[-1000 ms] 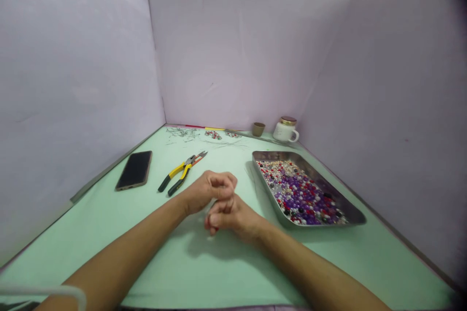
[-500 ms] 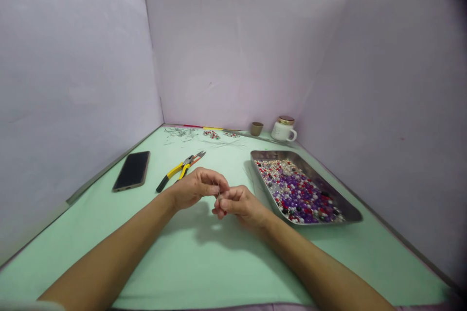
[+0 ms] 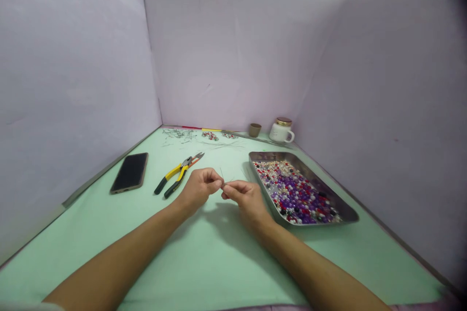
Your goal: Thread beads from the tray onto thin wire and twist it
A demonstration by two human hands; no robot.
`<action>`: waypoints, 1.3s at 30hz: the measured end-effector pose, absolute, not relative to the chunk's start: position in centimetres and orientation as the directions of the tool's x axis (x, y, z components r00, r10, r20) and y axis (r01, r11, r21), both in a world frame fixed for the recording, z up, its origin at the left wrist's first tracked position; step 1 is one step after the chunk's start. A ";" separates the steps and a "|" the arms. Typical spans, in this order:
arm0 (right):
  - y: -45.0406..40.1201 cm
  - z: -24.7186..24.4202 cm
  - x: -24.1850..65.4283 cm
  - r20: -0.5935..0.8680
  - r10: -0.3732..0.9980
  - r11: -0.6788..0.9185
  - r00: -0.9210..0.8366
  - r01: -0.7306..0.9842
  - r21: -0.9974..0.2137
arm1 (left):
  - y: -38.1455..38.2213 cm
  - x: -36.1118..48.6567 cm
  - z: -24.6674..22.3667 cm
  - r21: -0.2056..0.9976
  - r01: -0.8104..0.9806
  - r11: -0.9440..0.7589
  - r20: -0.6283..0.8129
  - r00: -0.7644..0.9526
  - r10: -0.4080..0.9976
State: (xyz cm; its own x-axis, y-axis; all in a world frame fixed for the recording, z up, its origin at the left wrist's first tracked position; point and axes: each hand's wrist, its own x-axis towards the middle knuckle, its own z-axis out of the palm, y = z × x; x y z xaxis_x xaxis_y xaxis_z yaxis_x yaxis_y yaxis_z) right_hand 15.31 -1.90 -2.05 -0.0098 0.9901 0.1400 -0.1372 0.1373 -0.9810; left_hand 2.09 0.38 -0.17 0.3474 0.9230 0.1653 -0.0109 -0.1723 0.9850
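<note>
My left hand and my right hand meet fingertip to fingertip above the green tabletop. Both are closed in a pinch on thin wire, whose fine ends stick up above the fingers. Whatever else lies between the fingertips is too small and hidden to tell. To the right of my right hand is a metal tray of purple, red, white and black beads. Yellow and black pliers lie left of my left hand, beside a cutter with orange on it.
A dark phone lies at the left. Along the back are wire scraps, small beaded pieces, a brown cup and a white lidded mug. Pale panels enclose the table on three sides.
My hands have turned, with the fingertips now pinched together and wire ends showing above them. The red bead seen below my right fingers is out of sight. More of the pliers' handles shows.
</note>
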 end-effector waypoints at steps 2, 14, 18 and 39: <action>-2.1 -1.9 15.1 0.151 0.986 0.157 0.065 -0.091 -0.983 | 0.0 2.3 0.2 0.970 0.107 -0.219 0.183 0.272 0.945; -1.7 -2.2 14.6 0.141 0.989 0.146 0.042 -0.172 -0.974 | -0.7 2.6 0.7 0.992 -0.011 -0.124 0.124 0.203 0.971; -1.4 -2.5 14.6 0.152 0.986 0.135 -0.067 -0.214 -0.968 | -0.6 2.5 0.8 0.994 -0.069 -0.089 0.104 0.249 0.963; -0.9 -2.1 16.2 0.081 0.981 0.046 -0.178 -0.191 -0.981 | 0.8 1.6 -0.2 0.951 -0.256 0.176 -0.102 0.277 0.955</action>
State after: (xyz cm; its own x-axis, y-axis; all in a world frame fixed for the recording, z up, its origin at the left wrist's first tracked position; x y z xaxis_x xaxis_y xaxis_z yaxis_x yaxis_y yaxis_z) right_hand 16.23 -0.88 -2.13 -0.1775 0.9808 0.0809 -0.1907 0.0464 -0.9805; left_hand 1.60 0.81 -0.19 0.2769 0.9554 -0.1025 -0.2555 0.1760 0.9506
